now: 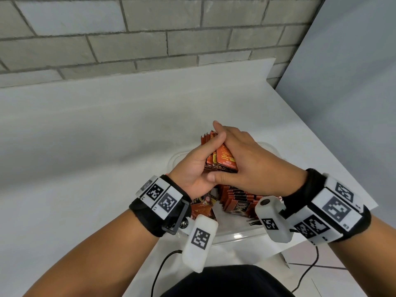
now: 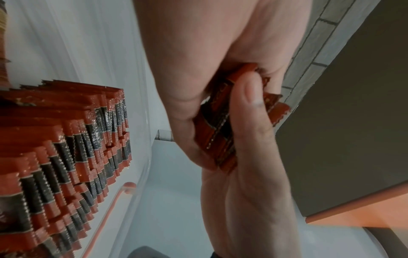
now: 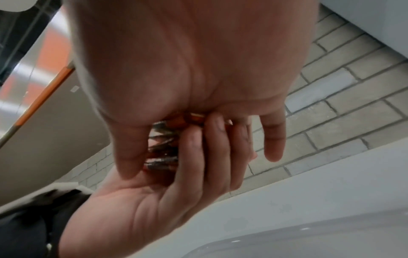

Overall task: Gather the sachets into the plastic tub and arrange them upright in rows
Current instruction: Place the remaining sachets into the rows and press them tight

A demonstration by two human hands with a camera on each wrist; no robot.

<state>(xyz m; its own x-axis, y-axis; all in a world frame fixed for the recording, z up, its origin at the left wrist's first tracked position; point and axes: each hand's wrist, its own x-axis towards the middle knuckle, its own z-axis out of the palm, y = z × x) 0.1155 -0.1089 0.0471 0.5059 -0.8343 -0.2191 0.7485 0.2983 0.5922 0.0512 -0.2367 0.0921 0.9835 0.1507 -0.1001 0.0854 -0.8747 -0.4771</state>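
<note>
Both hands — left hand [image 1: 194,168] and right hand [image 1: 246,166] — clasp a sachet bundle [image 1: 222,157] above the plastic tub [image 1: 240,234], hiding rows of sachets [image 1: 237,200] — grey tabletop [image 1: 85,146] around.

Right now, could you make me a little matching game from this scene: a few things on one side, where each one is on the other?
Things:
1. bundle of sachets
2. row of sachets
3. plastic tub
4. brick wall

Places:
A. behind the white table
B. standing inside the tub
C. resting on the table
D. held between the left hand and right hand, above the tub

Pairs: 1-D, 2-B, 3-C, 4-A
</note>
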